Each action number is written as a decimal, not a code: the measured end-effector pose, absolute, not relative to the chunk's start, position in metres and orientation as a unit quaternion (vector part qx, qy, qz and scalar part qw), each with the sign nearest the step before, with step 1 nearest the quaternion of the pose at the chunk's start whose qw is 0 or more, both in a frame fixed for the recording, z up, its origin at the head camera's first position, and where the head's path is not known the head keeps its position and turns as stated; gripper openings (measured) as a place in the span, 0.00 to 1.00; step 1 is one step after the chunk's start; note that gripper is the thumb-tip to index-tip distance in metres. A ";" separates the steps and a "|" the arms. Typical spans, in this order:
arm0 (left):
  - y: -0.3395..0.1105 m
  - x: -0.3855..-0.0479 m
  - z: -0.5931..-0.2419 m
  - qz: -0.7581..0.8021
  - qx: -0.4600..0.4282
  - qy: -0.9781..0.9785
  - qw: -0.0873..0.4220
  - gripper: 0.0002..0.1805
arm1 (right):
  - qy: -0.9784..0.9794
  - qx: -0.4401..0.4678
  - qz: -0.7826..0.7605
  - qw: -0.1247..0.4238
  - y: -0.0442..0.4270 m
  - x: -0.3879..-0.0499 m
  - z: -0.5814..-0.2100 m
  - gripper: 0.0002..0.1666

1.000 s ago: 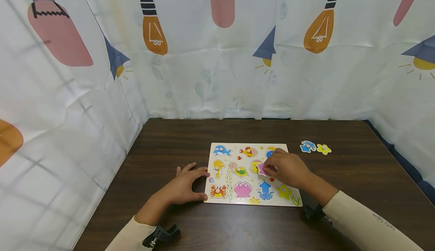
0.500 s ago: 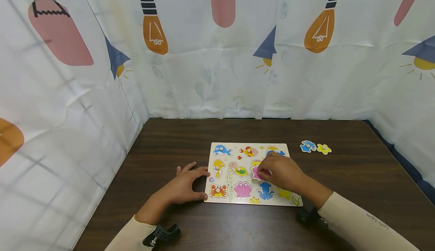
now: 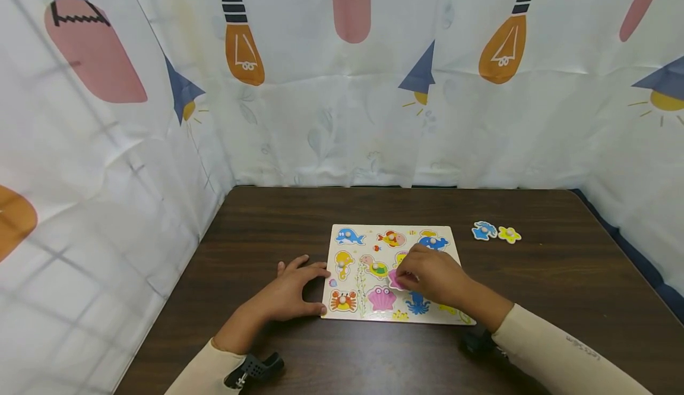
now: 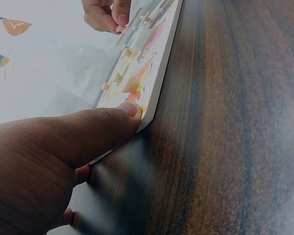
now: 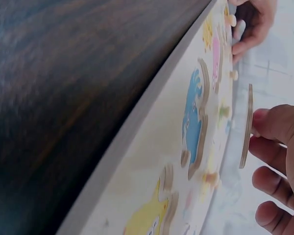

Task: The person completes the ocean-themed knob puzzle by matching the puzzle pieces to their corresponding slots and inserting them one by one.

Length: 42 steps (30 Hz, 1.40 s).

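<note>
A cream wooden peg puzzle board (image 3: 394, 315) with sea-animal shapes lies on the dark table. My right hand (image 3: 435, 276) pinches a pink shell puzzle piece (image 3: 394, 279) by its knob, above the board's middle. In the right wrist view that piece (image 5: 247, 127) appears edge-on, apart from the board. The pink shell recess (image 3: 382, 299) lies just below and left of it in the head view. My left hand (image 3: 291, 291) rests at the board's left edge, fingers spread, the thumb (image 4: 130, 111) touching the near left corner. The blue squid recess (image 5: 192, 117) and yellow starfish recess (image 5: 147, 213) hold no pieces.
A blue puzzle piece (image 3: 484, 230) and a yellow star-shaped piece (image 3: 509, 234) lie on the table (image 3: 561, 276), right of the board. Knobbed pieces such as the crab (image 3: 343, 301) sit in the board. A patterned white curtain (image 3: 320, 128) hangs behind the table.
My right hand has moved left across the board with the pink shell piece, uncovering the blue whale at the upper right. The left hand has stayed in place.
</note>
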<state>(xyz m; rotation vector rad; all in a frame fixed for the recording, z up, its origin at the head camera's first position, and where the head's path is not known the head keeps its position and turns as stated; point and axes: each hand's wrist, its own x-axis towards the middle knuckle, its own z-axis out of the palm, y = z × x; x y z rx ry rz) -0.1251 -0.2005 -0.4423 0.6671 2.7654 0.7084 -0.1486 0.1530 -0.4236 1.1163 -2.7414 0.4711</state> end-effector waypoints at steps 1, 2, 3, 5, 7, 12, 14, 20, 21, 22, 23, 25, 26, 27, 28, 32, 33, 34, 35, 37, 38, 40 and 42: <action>-0.200 -0.125 -0.442 0.241 0.226 0.938 0.105 0.37 | -0.912 0.373 0.155 0.072 0.152 -0.148 -0.424 0.07; -0.200 -0.125 -0.442 0.240 0.226 0.938 0.106 0.37 | -0.911 0.375 0.153 0.072 0.151 -0.148 -0.425 0.07; -0.200 -0.125 -0.443 0.239 0.225 0.939 0.107 0.37 | -0.911 0.376 0.152 0.071 0.150 -0.148 -0.425 0.06; -0.201 -0.125 -0.443 0.240 0.224 0.938 0.107 0.37 | -0.909 0.380 0.153 0.073 0.148 -0.147 -0.426 0.06; -0.201 -0.125 -0.443 0.241 0.225 0.938 0.105 0.37 | -0.907 0.385 0.153 0.074 0.146 -0.147 -0.427 0.06; -0.201 -0.125 -0.443 0.241 0.226 0.938 0.102 0.37 | -0.896 0.406 0.161 0.081 0.142 -0.145 -0.428 0.06; -0.201 -0.125 -0.443 0.241 0.227 0.938 0.100 0.37 | -0.893 0.412 0.164 0.083 0.140 -0.145 -0.429 0.05; -0.201 -0.125 -0.443 0.241 0.228 0.938 0.099 0.37 | -0.885 0.424 0.174 0.085 0.134 -0.144 -0.433 0.04; -0.201 -0.125 -0.443 0.239 0.228 0.938 0.101 0.37 | -0.884 0.426 0.172 0.087 0.133 -0.144 -0.433 0.04; -0.201 -0.125 -0.443 0.240 0.228 0.938 0.100 0.37 | -0.883 0.427 0.171 0.087 0.132 -0.143 -0.433 0.04; -0.201 -0.125 -0.443 0.240 0.229 0.938 0.100 0.37 | -0.883 0.429 0.170 0.087 0.131 -0.143 -0.433 0.04; -0.201 -0.125 -0.443 0.240 0.228 0.938 0.101 0.37 | -0.882 0.431 0.169 0.084 0.129 -0.142 -0.434 0.04; -0.201 -0.126 -0.443 0.241 0.229 0.938 0.101 0.37 | -0.882 0.432 0.169 0.083 0.129 -0.142 -0.434 0.04; -0.201 -0.126 -0.444 0.242 0.230 0.937 0.101 0.37 | -0.882 0.432 0.170 0.080 0.128 -0.141 -0.434 0.04; -0.201 -0.126 -0.444 0.244 0.231 0.936 0.100 0.37 | -0.883 0.432 0.171 0.076 0.127 -0.141 -0.435 0.04; -0.201 -0.126 -0.444 0.251 0.234 0.934 0.099 0.37 | -0.884 0.430 0.174 0.066 0.125 -0.139 -0.436 0.03; -0.201 -0.126 -0.444 0.251 0.234 0.934 0.099 0.37 | -0.884 0.430 0.174 0.064 0.124 -0.138 -0.437 0.03; -0.201 -0.125 -0.444 0.252 0.234 0.934 0.099 0.37 | -0.884 0.431 0.173 0.062 0.124 -0.138 -0.437 0.03; -0.201 -0.125 -0.444 0.251 0.234 0.934 0.098 0.37 | -0.883 0.431 0.173 0.062 0.123 -0.138 -0.438 0.04; -0.201 -0.125 -0.444 0.250 0.233 0.934 0.099 0.37 | -0.882 0.434 0.171 0.058 0.122 -0.137 -0.439 0.04; -0.201 -0.125 -0.444 0.251 0.233 0.934 0.099 0.37 | -0.882 0.437 0.169 0.059 0.122 -0.137 -0.440 0.04; -0.201 -0.125 -0.444 0.251 0.234 0.934 0.098 0.37 | -0.880 0.440 0.167 0.059 0.121 -0.137 -0.441 0.04; -0.201 -0.125 -0.444 0.251 0.233 0.934 0.098 0.37 | -0.878 0.444 0.166 0.060 0.120 -0.137 -0.442 0.04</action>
